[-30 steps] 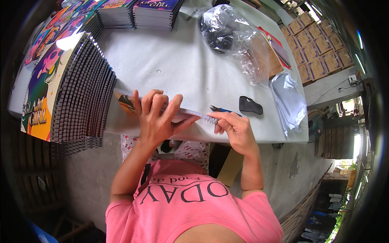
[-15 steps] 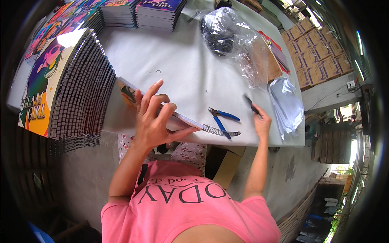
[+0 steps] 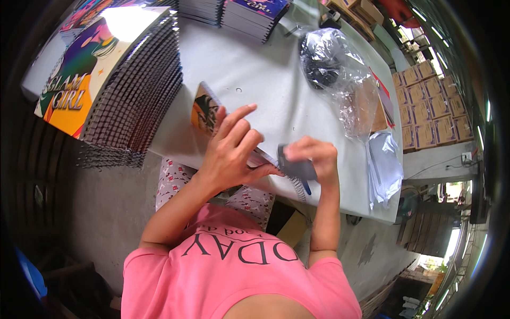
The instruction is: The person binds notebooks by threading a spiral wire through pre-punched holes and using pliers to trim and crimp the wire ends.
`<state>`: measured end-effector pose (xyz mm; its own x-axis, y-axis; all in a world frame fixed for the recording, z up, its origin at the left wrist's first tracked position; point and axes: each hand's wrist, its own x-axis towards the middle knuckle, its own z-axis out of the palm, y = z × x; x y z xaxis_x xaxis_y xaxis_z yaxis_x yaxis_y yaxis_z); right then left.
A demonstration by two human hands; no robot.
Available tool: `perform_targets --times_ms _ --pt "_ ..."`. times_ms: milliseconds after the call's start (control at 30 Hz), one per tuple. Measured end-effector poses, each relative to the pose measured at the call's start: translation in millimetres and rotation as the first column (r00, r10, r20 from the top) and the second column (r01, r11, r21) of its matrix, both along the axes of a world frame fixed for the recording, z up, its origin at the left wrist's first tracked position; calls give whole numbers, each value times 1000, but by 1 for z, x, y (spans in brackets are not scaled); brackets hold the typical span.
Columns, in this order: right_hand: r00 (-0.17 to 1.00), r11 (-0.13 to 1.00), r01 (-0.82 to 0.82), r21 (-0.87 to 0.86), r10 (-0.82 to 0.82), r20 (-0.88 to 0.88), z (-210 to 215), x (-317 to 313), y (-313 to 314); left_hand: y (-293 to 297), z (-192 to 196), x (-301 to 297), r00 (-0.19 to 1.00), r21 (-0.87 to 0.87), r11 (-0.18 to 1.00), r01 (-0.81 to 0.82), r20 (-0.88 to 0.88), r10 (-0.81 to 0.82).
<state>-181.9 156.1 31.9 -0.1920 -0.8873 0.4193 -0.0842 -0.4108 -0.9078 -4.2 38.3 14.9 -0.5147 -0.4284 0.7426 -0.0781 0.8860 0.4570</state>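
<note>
Hands on a notebook at the table edge.
Left hand (image 3: pixel 231 149) lies flat, pressing the notebook (image 3: pixel 208 109); beside it, right hand (image 3: pixel 313 157) grips a grey block (image 3: pixel 296 168).

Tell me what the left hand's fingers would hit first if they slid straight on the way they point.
The left hand points up-right over the bare white table; the clear plastic bag looks first in line, though depth is uncertain.

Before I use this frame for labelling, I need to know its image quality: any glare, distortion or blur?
Head view: strong fisheye bending of the white table edges and a black rim vignette; glare whitens the top notebook cover and the clear plastic bag; bright daylight blows out the right side; both hands, left hand and right hand, look reasonably sharp.
</note>
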Motion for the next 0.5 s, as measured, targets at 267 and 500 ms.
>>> perform_targets --times_ms 267,500 --pt "823 889 430 154 -316 -472 11 2 -12 0 0 0 991 130 986 103 -95 -91" --pt "899 891 423 162 -392 -194 11 11 -22 -34 9 17 982 -60 983 -176 61 180"
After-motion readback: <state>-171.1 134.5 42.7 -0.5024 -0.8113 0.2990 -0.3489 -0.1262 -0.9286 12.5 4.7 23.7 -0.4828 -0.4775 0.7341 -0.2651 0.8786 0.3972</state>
